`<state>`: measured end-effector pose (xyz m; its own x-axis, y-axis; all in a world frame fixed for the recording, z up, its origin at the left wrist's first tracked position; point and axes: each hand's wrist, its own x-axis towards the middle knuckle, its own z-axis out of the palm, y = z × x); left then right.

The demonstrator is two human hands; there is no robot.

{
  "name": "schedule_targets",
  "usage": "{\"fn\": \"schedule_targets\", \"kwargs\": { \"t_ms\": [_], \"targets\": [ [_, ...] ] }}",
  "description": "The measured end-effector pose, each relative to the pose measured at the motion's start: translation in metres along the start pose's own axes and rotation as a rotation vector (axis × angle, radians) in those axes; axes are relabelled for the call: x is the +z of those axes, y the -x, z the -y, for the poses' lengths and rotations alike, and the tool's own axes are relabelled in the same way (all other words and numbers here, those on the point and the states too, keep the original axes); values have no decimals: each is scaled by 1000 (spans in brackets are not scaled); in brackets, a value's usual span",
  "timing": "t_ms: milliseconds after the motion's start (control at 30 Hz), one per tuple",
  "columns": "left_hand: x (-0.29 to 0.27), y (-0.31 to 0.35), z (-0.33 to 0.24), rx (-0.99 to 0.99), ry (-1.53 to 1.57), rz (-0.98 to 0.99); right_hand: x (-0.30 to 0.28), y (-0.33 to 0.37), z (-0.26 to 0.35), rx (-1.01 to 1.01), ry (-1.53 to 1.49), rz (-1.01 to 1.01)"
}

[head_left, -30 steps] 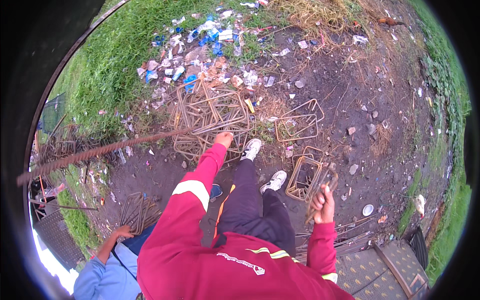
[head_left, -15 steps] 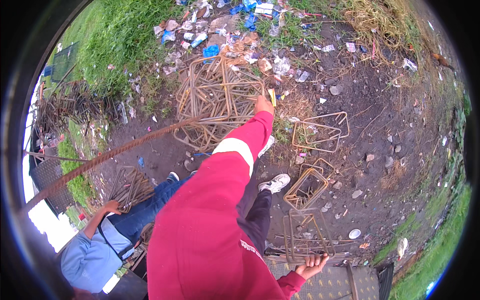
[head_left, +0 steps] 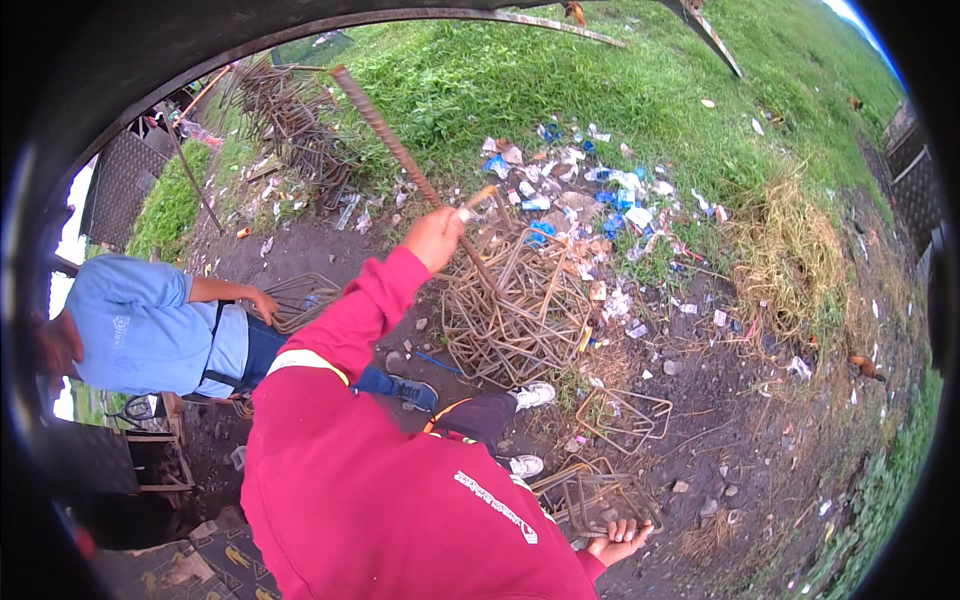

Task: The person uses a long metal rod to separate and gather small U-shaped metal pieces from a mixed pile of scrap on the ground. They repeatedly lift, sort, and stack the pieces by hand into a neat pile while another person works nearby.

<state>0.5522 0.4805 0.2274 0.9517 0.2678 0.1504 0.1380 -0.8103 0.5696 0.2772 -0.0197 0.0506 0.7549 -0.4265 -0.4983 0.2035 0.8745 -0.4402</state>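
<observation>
Standing at the left, a co-worker (head_left: 150,325) in a light blue shirt has a hand (head_left: 264,304) on a bundle of bent metal frames (head_left: 308,297). Next, a ribbed rod (head_left: 378,128) slants down toward the large pile (head_left: 515,318); whether it touches the left hand (head_left: 434,240) I cannot tell. That hand has moved from the pile's right edge to its upper left, its grip apparently pinching a bent bar (head_left: 484,198) raised above the heap, so both hands now seem loaded. Right of the pile, a loose frame (head_left: 626,420) lies on the soil. Below it, the right hand (head_left: 620,543) stays curled around a held frame (head_left: 602,503), which overlaps others behind.
</observation>
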Motion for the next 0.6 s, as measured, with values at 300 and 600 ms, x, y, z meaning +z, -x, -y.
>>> {"fn": "schedule_targets", "kwargs": {
  "t_ms": [300,600],
  "targets": [
    [-257,113,-111,331,637,-590,24,-8,12,64,-142,219],
    [-206,123,-232,923,197,-382,34,7,11,307,-382,535]
  ]
}}
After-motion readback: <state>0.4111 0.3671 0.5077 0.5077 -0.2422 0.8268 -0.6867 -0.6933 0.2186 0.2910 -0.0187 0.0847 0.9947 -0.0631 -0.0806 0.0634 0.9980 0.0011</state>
